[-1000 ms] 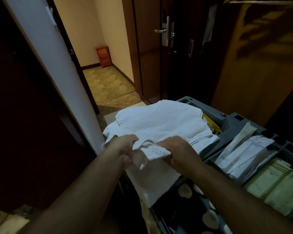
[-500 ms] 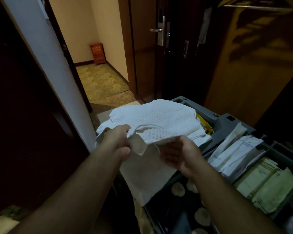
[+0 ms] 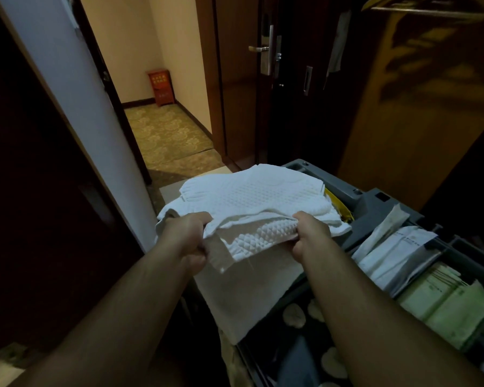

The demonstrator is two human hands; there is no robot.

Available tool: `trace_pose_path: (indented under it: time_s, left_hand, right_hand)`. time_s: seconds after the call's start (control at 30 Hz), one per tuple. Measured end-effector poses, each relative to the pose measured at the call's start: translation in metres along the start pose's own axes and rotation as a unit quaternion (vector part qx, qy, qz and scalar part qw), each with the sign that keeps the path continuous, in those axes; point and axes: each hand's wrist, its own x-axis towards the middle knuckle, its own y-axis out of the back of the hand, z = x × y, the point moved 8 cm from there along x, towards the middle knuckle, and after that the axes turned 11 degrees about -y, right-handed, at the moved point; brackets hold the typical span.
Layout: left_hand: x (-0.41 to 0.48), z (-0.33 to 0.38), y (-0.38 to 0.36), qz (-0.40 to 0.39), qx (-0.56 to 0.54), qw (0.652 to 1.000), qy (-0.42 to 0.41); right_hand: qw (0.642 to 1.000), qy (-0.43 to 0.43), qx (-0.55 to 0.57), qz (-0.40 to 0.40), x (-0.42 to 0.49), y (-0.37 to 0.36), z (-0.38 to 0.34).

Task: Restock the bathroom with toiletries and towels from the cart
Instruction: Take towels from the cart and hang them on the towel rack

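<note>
Now we hold the towel (image 3: 249, 194) by its near edge, fingers of left hand (image 3: 189, 237) and right hand (image 3: 309, 237) curled round it; we should lift evenly so the layers beyond the fingers hold together.

Both hands, left (image 3: 185, 238) and right (image 3: 310, 233), gripping white textured towel (image 3: 252, 196) above grey cart (image 3: 372, 202).

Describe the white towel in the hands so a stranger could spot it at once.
Find the grey cart at lower right. At its left end, the left hand and right hand grip the near edge of a white towel. Unlike the flat white sachets and pale green packets beside it, it has a raised diamond weave.
</note>
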Motion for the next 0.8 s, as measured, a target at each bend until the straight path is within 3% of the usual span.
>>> trace_pose_path:
  time_s: [0.13,0.27,0.33,0.4,0.47,0.63,0.8]
  left_hand:
    - [-0.001,0.0,0.0,-0.007,0.012,1.0,-0.009]
    - [0.0,0.007,-0.003,-0.01,0.053,0.998,-0.033]
    - [-0.001,0.012,-0.006,-0.019,0.068,0.997,-0.038]
    - [-0.003,0.017,-0.008,-0.019,0.091,0.995,-0.048]
    - [-0.006,0.019,-0.009,-0.021,0.118,0.991,-0.058]
    - [-0.014,0.02,-0.015,-0.023,0.156,0.985,-0.064]
    - [-0.016,0.01,-0.017,-0.031,0.17,0.983,-0.062]
  right_hand:
    - [0.982,0.143,-0.1,0.077,-0.017,0.013,-0.02]
    - [0.94,0.259,-0.22,0.025,-0.042,0.013,-0.029]
    - [0.939,0.239,-0.247,0.009,-0.034,0.019,-0.028]
    - [0.977,0.134,-0.159,-0.044,-0.017,0.025,-0.018]
    - [0.992,0.065,-0.081,-0.076,0.001,0.03,-0.018]
    - [0.996,0.057,-0.07,-0.025,0.011,0.043,-0.044]
    - [0.989,0.042,-0.142,-0.01,0.016,0.05,-0.034]
